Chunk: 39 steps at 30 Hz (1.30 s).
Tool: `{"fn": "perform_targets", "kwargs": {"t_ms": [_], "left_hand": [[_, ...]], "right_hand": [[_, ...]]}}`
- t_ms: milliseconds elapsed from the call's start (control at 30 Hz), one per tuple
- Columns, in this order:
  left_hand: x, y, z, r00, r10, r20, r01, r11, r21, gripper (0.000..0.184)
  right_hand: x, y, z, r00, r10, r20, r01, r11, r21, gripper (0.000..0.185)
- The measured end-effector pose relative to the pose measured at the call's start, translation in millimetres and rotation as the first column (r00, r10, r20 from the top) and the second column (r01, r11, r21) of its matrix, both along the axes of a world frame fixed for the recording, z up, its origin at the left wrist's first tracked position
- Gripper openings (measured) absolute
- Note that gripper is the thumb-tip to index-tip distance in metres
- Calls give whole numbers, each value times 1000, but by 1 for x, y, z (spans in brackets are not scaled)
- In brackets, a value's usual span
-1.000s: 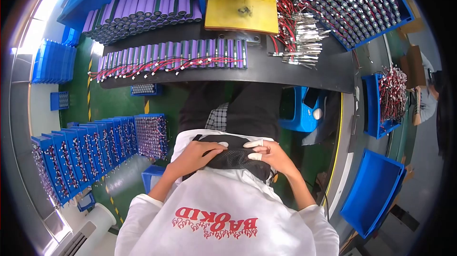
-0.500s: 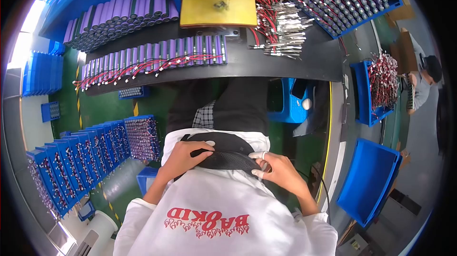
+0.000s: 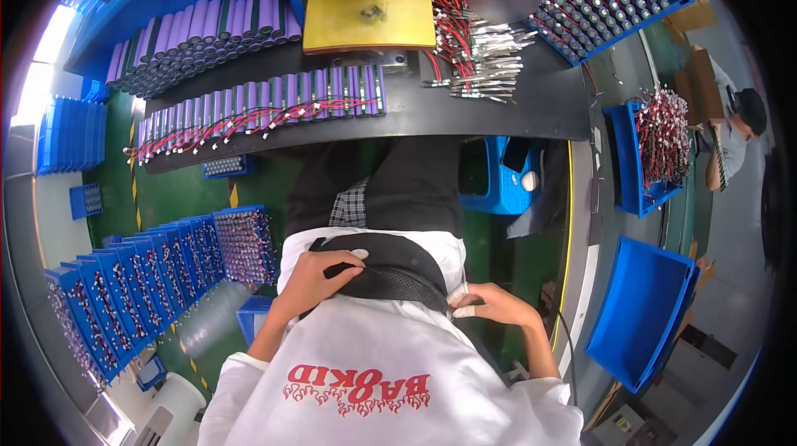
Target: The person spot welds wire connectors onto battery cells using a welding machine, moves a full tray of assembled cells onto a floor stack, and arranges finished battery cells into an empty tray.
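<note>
A black waist belt with a mesh panel [image 3: 394,282] lies across my waist, over the white shirt [image 3: 365,338]. My left hand [image 3: 320,282] is closed on the belt's left part, thumb against the mesh and fingers along its upper edge. Beside the belt's right end is my right hand [image 3: 494,305], its thumb and fingers drawn together close to the shirt's side. What lies between those fingertips, if anything, is too small to make out. White covers show on fingertips of both hands.
A dark workbench [image 3: 498,118] ahead carries purple cylindrical cells [image 3: 266,97] with red wires, a yellow block [image 3: 369,16] and a wire bundle [image 3: 490,56]. Blue trays of cells [image 3: 141,284] stand left. A blue stool [image 3: 498,189] and blue bin [image 3: 639,313] are right, with another person [image 3: 739,126] beyond.
My right hand has moved outward from the belt's mesh part to beyond its right end, its fingers less curled. My left hand stays on the belt, which now lies flatter.
</note>
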State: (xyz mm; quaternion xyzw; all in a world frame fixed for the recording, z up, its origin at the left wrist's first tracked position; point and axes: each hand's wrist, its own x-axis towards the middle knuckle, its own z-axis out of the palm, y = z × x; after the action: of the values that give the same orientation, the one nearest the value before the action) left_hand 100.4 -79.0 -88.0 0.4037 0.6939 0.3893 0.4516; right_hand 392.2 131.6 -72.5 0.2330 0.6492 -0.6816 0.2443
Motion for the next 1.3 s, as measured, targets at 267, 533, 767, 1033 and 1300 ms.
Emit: {"fn": "perform_targets", "kwargs": {"t_ms": [267,533,767,1033,1300], "left_hand": [[5,-3,-2,996,43,82,-36,995,-92,8],[4,-2,-5,993,60,104,-47,992,-120,7],[-9,-4,-12,933,105,344,-95,994,-43,21],[-20,-98,-32,854,483,193,-434,866,-248,15],[26,-136,-18,834,503,225,-412,840,-352,25]], "right_hand": [[36,7,-53,982,-140,131,157,978,-135,16],[28,-2,-63,988,-110,109,112,994,-17,16],[-104,19,43,951,45,-306,183,718,672,21],[-241,-64,-29,564,634,-530,-360,766,533,34],[-257,-110,-51,477,790,-386,-653,612,446,24]]}}
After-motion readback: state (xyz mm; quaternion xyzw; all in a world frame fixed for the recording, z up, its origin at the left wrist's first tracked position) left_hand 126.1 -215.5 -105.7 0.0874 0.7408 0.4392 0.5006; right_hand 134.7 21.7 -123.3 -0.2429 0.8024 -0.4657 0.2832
